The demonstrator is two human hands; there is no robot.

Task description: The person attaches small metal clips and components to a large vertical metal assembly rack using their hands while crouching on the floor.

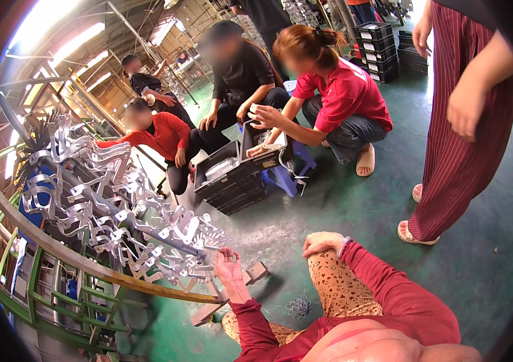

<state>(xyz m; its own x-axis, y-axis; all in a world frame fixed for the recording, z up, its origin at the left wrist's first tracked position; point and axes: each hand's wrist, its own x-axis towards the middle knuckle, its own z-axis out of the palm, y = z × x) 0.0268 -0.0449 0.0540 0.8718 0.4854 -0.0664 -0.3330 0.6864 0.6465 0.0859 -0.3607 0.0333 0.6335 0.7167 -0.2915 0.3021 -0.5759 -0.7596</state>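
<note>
My left hand (pixel 228 268) is raised beside the near end of a long rack, palm showing and fingers slightly bent and apart. Its fingertips are close to the last silver metal brackets (pixel 208 246); whether they touch is hard to tell. Many such curved brackets hang in rows along the rack's grey bar (pixel 96 202). On my knee, in spotted trousers, rests my right hand (pixel 323 242), its fingers folded over and nothing visible in it.
A curved wooden rail (pixel 105 274) runs under the brackets, above a green metal frame (pixel 81 308). Ahead, people squat around stacked black crates (pixel 229 187) and a blue stool (pixel 286 178). Someone in striped trousers (pixel 458 139) stands at right. Wire scraps (pixel 298 306) lie on the floor.
</note>
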